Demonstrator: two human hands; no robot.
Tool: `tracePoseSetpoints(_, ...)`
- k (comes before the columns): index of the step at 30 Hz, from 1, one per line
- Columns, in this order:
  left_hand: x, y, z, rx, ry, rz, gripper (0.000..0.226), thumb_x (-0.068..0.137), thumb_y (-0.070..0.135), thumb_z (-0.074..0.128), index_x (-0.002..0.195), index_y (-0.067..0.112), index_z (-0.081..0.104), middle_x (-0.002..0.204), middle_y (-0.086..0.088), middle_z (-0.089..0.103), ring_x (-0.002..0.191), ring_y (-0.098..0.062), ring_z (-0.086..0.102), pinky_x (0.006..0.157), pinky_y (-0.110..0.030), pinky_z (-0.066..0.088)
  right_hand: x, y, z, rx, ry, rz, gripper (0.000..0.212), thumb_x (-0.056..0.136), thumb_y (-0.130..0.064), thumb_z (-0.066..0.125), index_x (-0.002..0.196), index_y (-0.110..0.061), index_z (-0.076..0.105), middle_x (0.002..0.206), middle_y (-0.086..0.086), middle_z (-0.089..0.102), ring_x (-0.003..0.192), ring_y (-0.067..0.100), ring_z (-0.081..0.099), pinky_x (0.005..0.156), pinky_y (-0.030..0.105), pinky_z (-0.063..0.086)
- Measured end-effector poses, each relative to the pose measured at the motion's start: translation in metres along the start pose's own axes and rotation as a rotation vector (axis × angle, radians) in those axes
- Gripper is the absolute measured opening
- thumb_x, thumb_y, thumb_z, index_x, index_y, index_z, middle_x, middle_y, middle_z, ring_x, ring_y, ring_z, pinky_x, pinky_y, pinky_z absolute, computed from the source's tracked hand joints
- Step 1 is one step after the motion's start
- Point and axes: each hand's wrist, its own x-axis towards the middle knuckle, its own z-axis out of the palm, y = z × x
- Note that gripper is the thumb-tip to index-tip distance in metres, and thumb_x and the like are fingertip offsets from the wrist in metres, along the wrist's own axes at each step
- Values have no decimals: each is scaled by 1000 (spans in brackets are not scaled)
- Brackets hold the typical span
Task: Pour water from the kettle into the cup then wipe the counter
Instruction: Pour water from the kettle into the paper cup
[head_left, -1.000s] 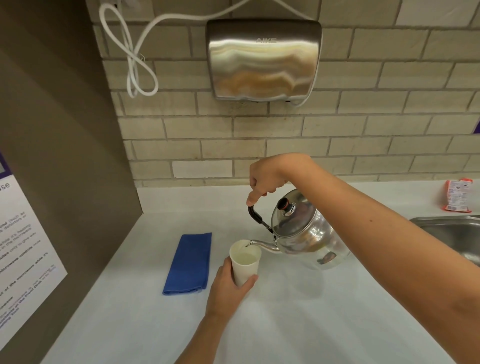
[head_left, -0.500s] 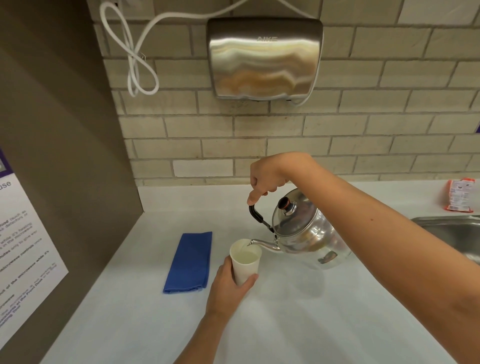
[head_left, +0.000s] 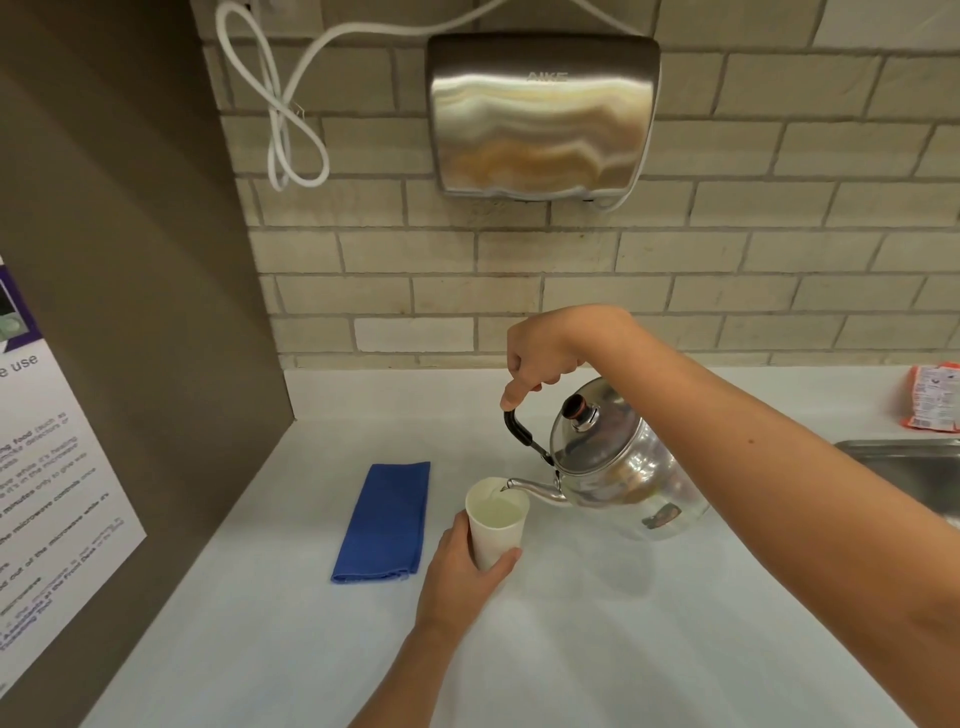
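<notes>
A shiny steel kettle (head_left: 621, 470) hangs tilted to the left above the white counter (head_left: 571, 649). My right hand (head_left: 543, 358) grips its black handle from above. The spout tip sits over the rim of a white paper cup (head_left: 496, 522), which holds water nearly to the brim. My left hand (head_left: 460, 577) is wrapped around the cup's lower part and keeps it standing on the counter. A folded blue cloth (head_left: 387, 522) lies flat just left of the cup, apart from both hands.
A steel sink (head_left: 904, 473) is set into the counter at the right edge. An orange snack packet (head_left: 932, 397) lies behind it. A brown side wall with a poster (head_left: 47, 493) closes the left. A hand dryer (head_left: 540, 117) hangs on the brick wall.
Hands, kettle and cup stay almost still while the kettle stays tipped at the cup. The water in the cup stands slightly higher.
</notes>
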Motion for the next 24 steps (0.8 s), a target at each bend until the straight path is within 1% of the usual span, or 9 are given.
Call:
tracePoseSetpoints(10,1,1,0,11,0,-6,76,67,52,73,132,30,40,125,7,56,112,-11,55,95,-37,52,-1,0,-3,-15,-2,7,41,82,-50,63,65,-14,53,64,0,49,53,15,43,51,24,38)
tracePoseSetpoints(17,1,2,0,19,1,-7,75,69,49,75,132,30,40,125,7,56,112,-10,55,94,-32,51,-3,-1,-3,-18,-4,3,41,83,-49,62,65,-13,52,64,0,48,53,15,42,50,23,37)
tracePoseSetpoints(24,1,2,-1,24,1,-4,77,69,50,74,134,29,39,126,6,56,113,-10,55,96,-36,51,-3,-1,-4,-25,-9,6,41,83,-49,62,65,-14,52,64,0,48,53,14,41,50,23,37)
